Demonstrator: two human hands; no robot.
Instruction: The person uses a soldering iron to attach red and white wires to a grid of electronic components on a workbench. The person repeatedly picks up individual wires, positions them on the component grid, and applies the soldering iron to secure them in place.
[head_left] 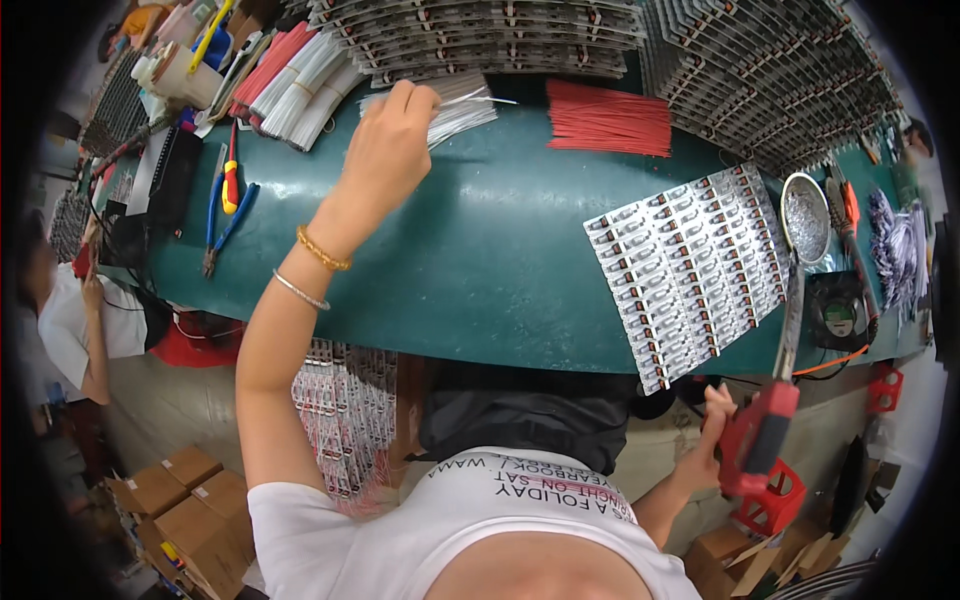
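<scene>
The left hand point(395, 130) bends its fingers down at the near end of a loose bundle of white wires point(462, 118); one strand juts out to the right beside them, though the palm side is hidden and I cannot tell whether it is gripped; the right hand point(705, 440) is raised below the table edge, its fingers partly bent beside a red-and-black tool handle point(762, 440); whether they close on it, I cannot tell; the step in hand looks like separating a wire from the bundle, and the next move would seem to call for a fine pinch on one strand, leaving its neighbours undisturbed; further out, a panel of small circuit boards point(690, 275) lies tilted near the front of the green worktable point(460, 230), beside a round metal dish point(806, 220); red wires point(608, 118) lie behind it, with blue-handled pliers point(212, 246) off to the left.
</scene>
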